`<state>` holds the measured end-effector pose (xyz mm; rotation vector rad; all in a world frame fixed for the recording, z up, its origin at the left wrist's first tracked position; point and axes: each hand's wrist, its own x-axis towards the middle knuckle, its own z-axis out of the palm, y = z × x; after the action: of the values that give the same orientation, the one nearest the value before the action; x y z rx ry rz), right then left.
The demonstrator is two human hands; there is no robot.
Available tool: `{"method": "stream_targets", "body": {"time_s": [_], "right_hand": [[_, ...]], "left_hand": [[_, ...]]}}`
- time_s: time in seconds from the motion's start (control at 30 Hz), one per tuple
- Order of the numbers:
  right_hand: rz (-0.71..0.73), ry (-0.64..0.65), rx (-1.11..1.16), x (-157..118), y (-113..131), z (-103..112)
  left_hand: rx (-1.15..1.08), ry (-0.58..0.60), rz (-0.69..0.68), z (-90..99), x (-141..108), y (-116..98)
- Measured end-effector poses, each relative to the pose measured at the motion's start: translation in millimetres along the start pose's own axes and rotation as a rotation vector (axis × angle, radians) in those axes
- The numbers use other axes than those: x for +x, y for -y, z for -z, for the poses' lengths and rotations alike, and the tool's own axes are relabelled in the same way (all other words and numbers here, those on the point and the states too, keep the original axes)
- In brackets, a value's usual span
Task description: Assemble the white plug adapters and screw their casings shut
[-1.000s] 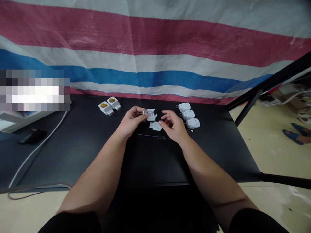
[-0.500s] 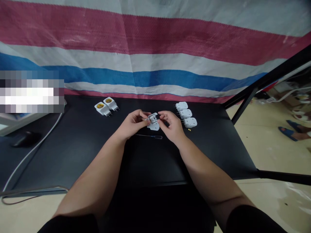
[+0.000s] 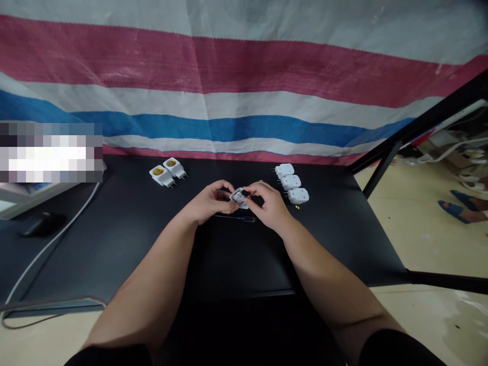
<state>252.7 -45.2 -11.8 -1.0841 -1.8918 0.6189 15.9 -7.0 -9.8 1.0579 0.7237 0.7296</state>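
My left hand [image 3: 208,204] is closed on the left side of an opened white plug housing [image 3: 238,195], its thumb in front and fingers behind. The hollow inside of the housing faces me. At its right edge my right hand [image 3: 269,204] is pinched, the fingertips touching the housing. A small dark spot shows by those fingertips; I cannot tell what it is. Another white piece [image 3: 245,205] shows partly below the housing. Just in front of the hands a thin screwdriver [image 3: 246,219] lies on the black table [image 3: 152,254].
Two white plug-in lamp sockets [image 3: 162,175] with gold-coloured screw shells lie at the back left. On the right stand three white plug pieces [image 3: 291,182] with prongs, near tiny brass parts [image 3: 297,207]. A black mouse [image 3: 43,224] and a pale cable [image 3: 57,234] are at far left.
The housing has tipped and sits a little lower between my hands. My right fingers have moved left, closer over its edge. The whole view has shifted slightly.
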Motion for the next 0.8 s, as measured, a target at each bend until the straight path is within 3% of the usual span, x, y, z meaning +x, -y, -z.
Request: {"method": "stream_targets", "body": {"time_s": [0.27,0.43,0.8], "right_hand": [[0.054,-0.021,-0.007,2,1,0],[0.139,-0.111,0.009,2,8,0],[-0.077,-0.144,0.239,-1,1,-14]], "left_hand": [[-0.048,-0.015,0.095,0.2,1,-1],[-0.058,-0.018,0.037,-1.1,1,-2],[-0.064,0.007,-0.087,2.7,3,2]]}}
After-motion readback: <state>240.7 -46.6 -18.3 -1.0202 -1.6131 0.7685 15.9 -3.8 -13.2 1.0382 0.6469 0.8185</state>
